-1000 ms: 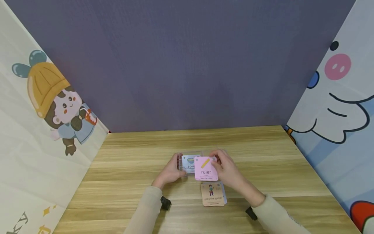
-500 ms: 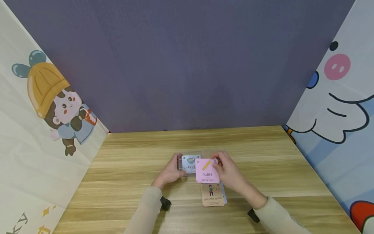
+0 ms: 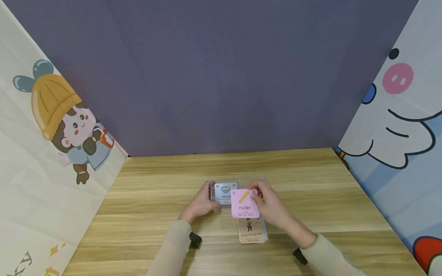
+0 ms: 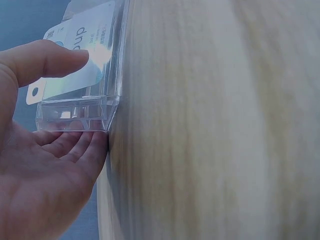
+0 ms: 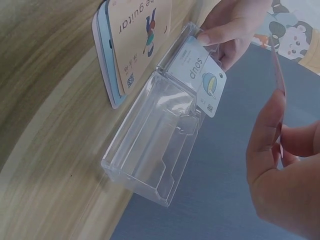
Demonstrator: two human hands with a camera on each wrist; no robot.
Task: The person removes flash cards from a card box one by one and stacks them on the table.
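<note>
My left hand [image 3: 200, 202] grips the left end of a clear plastic box [image 5: 135, 172]; in the left wrist view the thumb lies over the top and the fingers curl beneath. A light blue "soup" flashcard [image 3: 223, 191] lies slanted in the box's left compartment. Between thumb and fingers, my right hand [image 3: 271, 203] pinches the upper right corner of a pink "ruler" flashcard [image 3: 244, 208], held edge-on to the right wrist view. In the head view this card covers part of the box and the top of a tan "play the guitar" flashcard [image 3: 251, 234].
Beneath the guitar card, other flashcards [image 5: 103, 57] form a small pile on the wooden table [image 3: 155, 184]. A dark blue-grey panel [image 3: 221, 76] stands behind the table, with cartoon-printed sheets [image 3: 34, 153] at both sides. Dark straps [image 3: 195, 240] sit at the wrists.
My right hand has brought the ruler card slightly down toward the person, so it now overlaps the guitar card's top edge and shows more of the soup card. The left hand holds still.
</note>
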